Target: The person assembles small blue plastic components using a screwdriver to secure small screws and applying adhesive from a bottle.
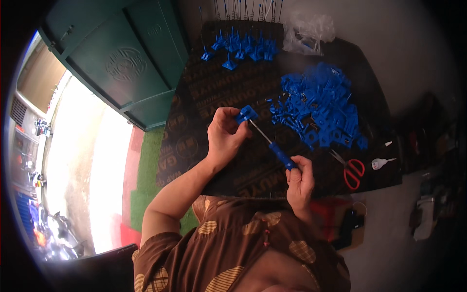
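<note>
currently, the left hand [226,138] is over the dark surface [204,92], its thumb and fingers pinching a small blue plastic part [246,113]; the right hand [299,182] grasps a screwdriver [281,155] near the butt of its blue handle, thumb and fingers closed on it; the screwdriver slants up and to the left, and the end of its metal shaft reaches the blue part beside the left thumb, though whether it sits in a screw is too small to tell; the part is in front of the person, to the left of a big heap of flat blue pieces [331,104]; smaller blue pegs [284,112] spread along the left side of that heap; toward the far edge stands a cluster of blue pieces with pointed tops [241,48], with thin upright rods [238,13] behind it; a crumpled clear bag [309,34] is to the right of the cluster; near the right edge lie scissors [354,173] with red handles, a small white bottle [379,163] just beside them and a little white cap [388,144] above it; a green door [121,61] stands to the left, with a strip of green mat [151,170] on the floor below it.
</note>
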The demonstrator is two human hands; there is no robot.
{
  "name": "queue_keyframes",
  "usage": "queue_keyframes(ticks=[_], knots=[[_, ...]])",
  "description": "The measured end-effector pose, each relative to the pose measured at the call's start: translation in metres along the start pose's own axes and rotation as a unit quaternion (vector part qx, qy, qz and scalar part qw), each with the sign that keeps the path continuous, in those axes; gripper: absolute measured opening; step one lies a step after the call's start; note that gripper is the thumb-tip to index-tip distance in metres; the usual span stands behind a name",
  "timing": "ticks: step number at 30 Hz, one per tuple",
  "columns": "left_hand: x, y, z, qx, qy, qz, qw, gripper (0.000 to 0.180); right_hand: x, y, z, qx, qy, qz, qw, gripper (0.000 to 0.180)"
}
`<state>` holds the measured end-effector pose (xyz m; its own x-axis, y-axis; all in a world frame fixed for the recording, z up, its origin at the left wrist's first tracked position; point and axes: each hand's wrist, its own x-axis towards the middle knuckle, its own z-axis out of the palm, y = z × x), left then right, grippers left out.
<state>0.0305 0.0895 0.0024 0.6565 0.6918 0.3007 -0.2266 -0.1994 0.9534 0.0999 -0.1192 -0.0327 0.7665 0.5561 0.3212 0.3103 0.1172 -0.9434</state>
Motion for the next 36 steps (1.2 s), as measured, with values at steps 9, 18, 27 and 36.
queue_keyframes(ticks=[9, 18, 27, 36], knots=[[0.002, 0.0, 0.002, -0.028, 0.009, -0.015, 0.999, 0.024, 0.002, -0.001, 0.005, 0.034, -0.039, -0.005, 0.999, 0.024], [0.002, -0.001, 0.003, -0.058, 0.014, -0.013, 0.998, 0.025, 0.005, -0.005, 0.001, -0.072, -0.021, -0.026, 0.997, 0.018], [0.002, -0.002, 0.003, -0.06, 0.018, -0.017, 0.998, 0.025, 0.01, -0.011, 0.009, -0.101, -0.008, -0.105, 0.989, 0.024], [0.002, -0.005, 0.003, -0.016, 0.017, -0.004, 1.0, 0.028, 0.006, 0.002, 0.002, 0.009, -0.044, 0.016, 0.999, 0.016]])
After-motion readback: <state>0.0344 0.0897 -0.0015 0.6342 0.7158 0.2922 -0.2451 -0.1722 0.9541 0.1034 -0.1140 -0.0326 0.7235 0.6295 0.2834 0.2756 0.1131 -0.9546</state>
